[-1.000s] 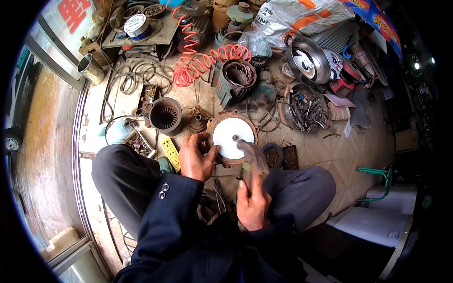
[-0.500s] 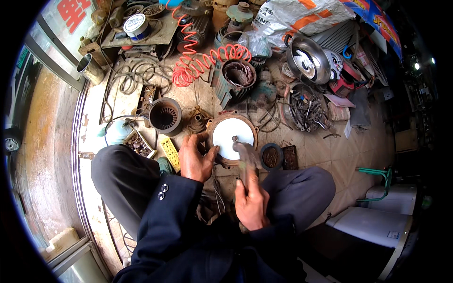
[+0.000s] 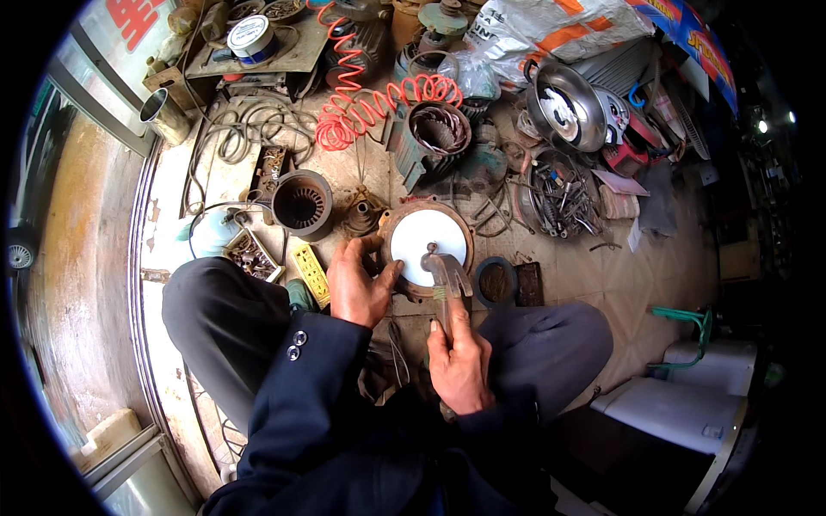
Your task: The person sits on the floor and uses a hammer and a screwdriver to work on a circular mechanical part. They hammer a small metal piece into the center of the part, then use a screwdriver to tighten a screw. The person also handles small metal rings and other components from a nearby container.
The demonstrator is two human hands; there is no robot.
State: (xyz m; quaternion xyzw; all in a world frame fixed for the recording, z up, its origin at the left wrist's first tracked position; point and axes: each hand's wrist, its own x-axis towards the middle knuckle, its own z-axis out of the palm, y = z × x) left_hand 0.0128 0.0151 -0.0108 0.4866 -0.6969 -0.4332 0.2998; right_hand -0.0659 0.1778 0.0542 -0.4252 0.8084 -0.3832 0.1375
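My left hand [image 3: 361,288] grips the lower left edge of a rusty round metal flange [image 3: 392,225], its thumb beside a white disc [image 3: 413,236] that sits inside the flange. A small bolt or stud shows at the disc's centre. My right hand [image 3: 460,365] is closed round the handle of a claw hammer [image 3: 449,273], whose head lies over the disc at or just beside that centre; whether it touches, I cannot tell. A dark metal ring [image 3: 496,267] rests to the right of the flange.
Around them lie a cylindrical stator [image 3: 301,206], a motor housing [image 3: 439,129], a yellow power strip [image 3: 311,275], red coiled hose [image 3: 335,133], piled tools [image 3: 559,193], a steel pan [image 3: 564,112] and black cables. My bent knees flank my hands; a glass doorway is at left.
The hammer head was blurred a second ago and now shows sharper, a little higher and nearer the disc's centre. My left hand stays on the flange. The view has shifted slightly.
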